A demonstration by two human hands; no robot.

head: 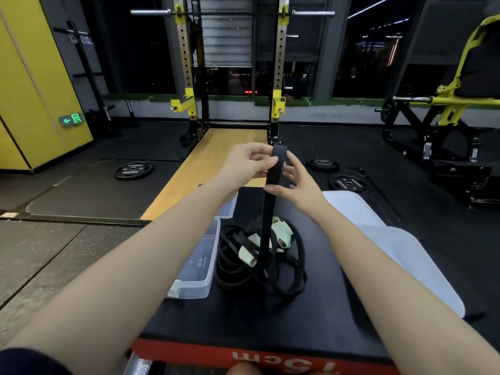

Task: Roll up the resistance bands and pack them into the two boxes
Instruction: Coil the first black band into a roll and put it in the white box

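Fingers of left hand (247, 163) pinching black band (272, 185) (taut, upright), right hand (293, 186) gripping it below

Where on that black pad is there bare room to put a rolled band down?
The near part of the pad, between the band pile and the red edge, is bare. Crowded: the pile in the middle, the clear box at its left, white lids overlapping the right edge.
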